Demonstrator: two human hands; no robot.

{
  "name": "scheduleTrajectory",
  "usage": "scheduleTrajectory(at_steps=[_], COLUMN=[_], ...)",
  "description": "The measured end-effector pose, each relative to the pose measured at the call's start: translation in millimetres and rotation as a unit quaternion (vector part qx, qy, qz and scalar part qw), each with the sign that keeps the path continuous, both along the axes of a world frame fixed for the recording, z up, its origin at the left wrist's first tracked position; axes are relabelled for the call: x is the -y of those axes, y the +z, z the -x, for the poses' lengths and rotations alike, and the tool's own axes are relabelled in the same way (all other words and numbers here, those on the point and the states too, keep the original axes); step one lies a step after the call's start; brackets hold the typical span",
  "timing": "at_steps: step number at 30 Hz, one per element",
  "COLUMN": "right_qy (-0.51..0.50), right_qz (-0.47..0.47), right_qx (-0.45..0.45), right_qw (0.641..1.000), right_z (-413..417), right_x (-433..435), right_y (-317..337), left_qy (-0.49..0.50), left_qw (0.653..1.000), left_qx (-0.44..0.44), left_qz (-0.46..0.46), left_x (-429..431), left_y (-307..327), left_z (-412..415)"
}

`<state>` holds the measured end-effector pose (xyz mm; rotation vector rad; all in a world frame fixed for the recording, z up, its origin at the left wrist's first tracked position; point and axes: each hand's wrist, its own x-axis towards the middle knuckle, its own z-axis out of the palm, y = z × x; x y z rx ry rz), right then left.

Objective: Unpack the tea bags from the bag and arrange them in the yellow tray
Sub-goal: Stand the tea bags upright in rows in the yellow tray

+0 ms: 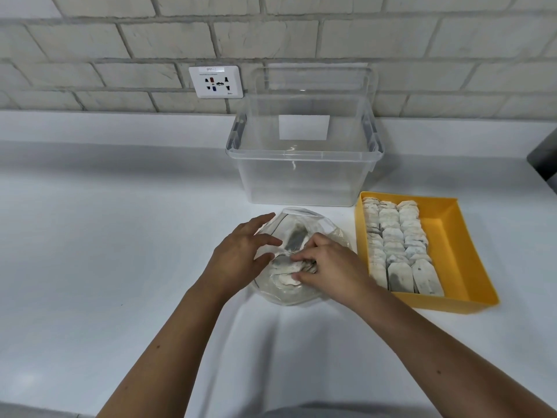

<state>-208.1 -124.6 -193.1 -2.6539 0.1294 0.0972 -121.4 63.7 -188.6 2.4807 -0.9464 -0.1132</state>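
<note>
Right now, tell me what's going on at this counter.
A person is unpacking tea bags from a clear plastic bag on the white counter. The left hand presses on the bag's side with spread fingers, while the right hand grips a bunch of them in it. The yellow tray to the right holds three rows along its left side; its right side is bare. A clear bin stands behind.

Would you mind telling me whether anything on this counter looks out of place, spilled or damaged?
Nothing stands out. The tea bags lie in tidy overlapping rows along the left of the yellow tray, none spilled on the counter. The clear bag lies beside the tray, and the clear bin stands upright.
</note>
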Motion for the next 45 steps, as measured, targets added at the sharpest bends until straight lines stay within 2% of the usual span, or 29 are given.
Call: scheduleTrajectory(at_steps=[3, 4, 6, 9, 12, 14, 16, 18, 20, 22, 24, 25, 27, 28, 29, 31, 38, 40, 45], right_qy=[-0.012, -0.031, -0.097, -0.188, -0.19, -0.181, -0.17, -0.157, -0.143, -0.137, -0.135, -0.121, -0.033, 0.024, 0.067, 0.093, 0.068, 0.043, -0.083], right_qz=[0.003, -0.02, -0.134, -0.375, -0.531, -0.589, -0.622, -0.628, -0.609, -0.572, -0.502, -0.428, -0.205, -0.114, -0.061, -0.038, 0.035, 0.009, -0.17], right_qx=[0.046, 0.058, 0.074, 0.061, 0.026, 0.005, -0.011, -0.01, -0.001, 0.007, 0.026, 0.047, 0.077, 0.061, 0.036, 0.004, 0.052, 0.087, 0.151], right_qw=[0.999, 0.998, 0.983, 0.906, 0.825, 0.787, 0.764, 0.762, 0.78, 0.809, 0.854, 0.894, 0.975, 0.991, 0.995, 0.995, 0.996, 0.995, 0.97], right_z=[-0.3, -0.1, 0.3, 2.5, 5.4, 5.7, 4.7, 3.1, 2.0, 0.8, -0.2, -0.7, -1.0, -0.3, 0.0, -0.3, -8.5, -8.8, -8.5], right_x=[4.5, 6.7, 10.7, 12.4, 7.5, 2.2, -2.5, -5.8, -7.1, -7.5, -7.5, -6.1, -2.2, -2.1, -2.5, -6.4, -14.4, -12.0, 4.4], right_y=[-4.6, -6.0, -5.1, 9.8, 25.6, 30.7, 29.9, 28.7, 27.4, 23.8, 17.2, 12.7, 2.8, -1.5, -5.5, -9.6, -9.3, -8.5, 7.3], left_qy=[0.012, 0.02, 0.051, 0.113, 0.142, 0.159, 0.189, 0.198, 0.189, 0.2, 0.221, 0.234, 0.26, 0.266, 0.268, 0.26, 0.245, 0.243, 0.24], left_qw=[0.999, 0.998, 0.99, 0.963, 0.922, 0.879, 0.8, 0.727, 0.695, 0.698, 0.729, 0.746, 0.778, 0.792, 0.802, 0.813, 0.813, 0.818, 0.841], left_qx=[-0.028, -0.039, -0.056, -0.117, -0.221, -0.294, -0.385, -0.456, -0.482, -0.469, -0.425, -0.399, -0.352, -0.335, -0.323, -0.313, -0.323, -0.319, -0.298], left_qz=[0.02, 0.046, 0.116, 0.216, 0.284, 0.341, 0.42, 0.473, 0.499, 0.503, 0.489, 0.479, 0.451, 0.436, 0.425, 0.416, 0.418, 0.413, 0.383], left_x=[-2.2, -2.6, -2.0, 3.1, 13.1, 22.5, 30.6, 35.4, 36.8, 35.9, 31.8, 29.3, 23.2, 20.3, 18.1, 15.7, 15.1, 14.2, 10.4], left_y=[0.8, 1.2, 5.6, 19.5, 29.8, 31.2, 29.9, 27.1, 26.4, 28.5, 28.0, 27.7, 25.3, 23.9, 23.7, 24.7, 23.2, 22.8, 23.5], left_z=[0.7, 1.3, 5.1, 17.4, 29.2, 35.7, 42.1, 46.3, 49.7, 50.4, 47.0, 44.4, 37.2, 34.3, 32.7, 31.5, 32.3, 31.9, 28.6])
